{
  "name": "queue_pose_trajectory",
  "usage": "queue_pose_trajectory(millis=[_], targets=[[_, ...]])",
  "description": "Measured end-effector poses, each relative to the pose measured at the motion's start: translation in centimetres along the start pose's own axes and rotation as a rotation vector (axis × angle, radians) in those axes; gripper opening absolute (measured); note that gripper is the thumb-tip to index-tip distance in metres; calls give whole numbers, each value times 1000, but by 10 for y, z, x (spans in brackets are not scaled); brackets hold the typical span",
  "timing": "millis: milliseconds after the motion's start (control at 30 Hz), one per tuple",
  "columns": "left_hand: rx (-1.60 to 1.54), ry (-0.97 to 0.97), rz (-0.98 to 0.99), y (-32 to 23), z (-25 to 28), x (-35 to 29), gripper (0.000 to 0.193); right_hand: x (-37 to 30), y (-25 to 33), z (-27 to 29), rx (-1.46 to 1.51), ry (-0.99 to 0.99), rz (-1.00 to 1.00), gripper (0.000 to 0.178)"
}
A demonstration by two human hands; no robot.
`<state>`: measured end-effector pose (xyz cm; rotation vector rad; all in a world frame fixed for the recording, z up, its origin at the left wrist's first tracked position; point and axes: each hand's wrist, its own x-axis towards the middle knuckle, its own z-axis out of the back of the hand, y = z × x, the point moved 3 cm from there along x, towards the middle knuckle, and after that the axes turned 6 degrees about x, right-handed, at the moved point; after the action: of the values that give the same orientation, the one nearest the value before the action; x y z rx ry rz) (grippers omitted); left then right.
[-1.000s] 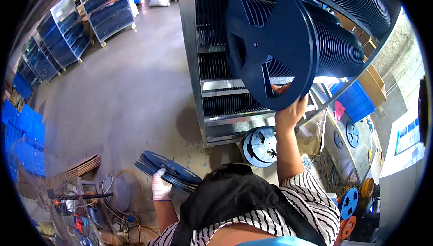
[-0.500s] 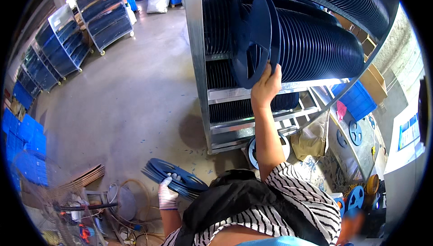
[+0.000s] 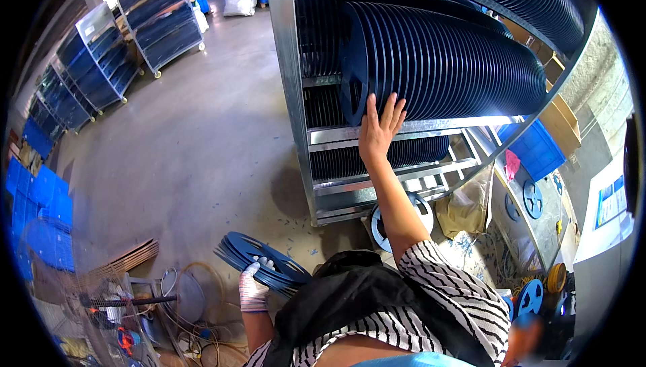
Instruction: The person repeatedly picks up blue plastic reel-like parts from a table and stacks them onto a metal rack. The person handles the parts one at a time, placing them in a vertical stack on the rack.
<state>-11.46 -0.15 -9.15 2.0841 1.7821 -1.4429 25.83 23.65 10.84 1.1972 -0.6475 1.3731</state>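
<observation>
My right hand point(image 3: 381, 130), bare, has its fingers spread against the lower edges of a row of dark blue spool discs point(image 3: 437, 64). The discs stand on edge, packed side by side on a shelf of the metal rack point(image 3: 286, 51). At the row's left end, the front disc point(image 3: 354, 37) shows its flat face and a cut-out. Low and to the left, my left hand point(image 3: 254, 289), in a white glove, grips a small stack of blue discs point(image 3: 286, 267) by the edge. Part of that stack is hidden by the dark cloth on my body.
Wheeled racks point(image 3: 158, 17) line the far left, above stacked blue crates point(image 3: 40, 192). Cardboard sheets point(image 3: 124, 265) and tangled hoses lie at lower left. A bag point(image 3: 464, 209), a blue bin point(image 3: 535, 152) and a bench with loose discs point(image 3: 532, 199) stand right of the rack.
The disc that leaned out at the row's left end now stands in line with the others. My right hand has let go of it and spread its fingers. My left hand keeps its stack.
</observation>
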Motion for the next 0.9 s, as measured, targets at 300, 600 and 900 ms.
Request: queue_pose_trajectory(millis=[300,600,900], targets=[[73,109,-206,-12,-58,-51,19,-148,68,58,624,993,416,62],[-209,626,-358,-53,-85,-144,25,-221,104,98,985,1330,693,59],[-125,720,-494,-59,-75,-178,28,-130,97,127,1038,1101,1093,27]])
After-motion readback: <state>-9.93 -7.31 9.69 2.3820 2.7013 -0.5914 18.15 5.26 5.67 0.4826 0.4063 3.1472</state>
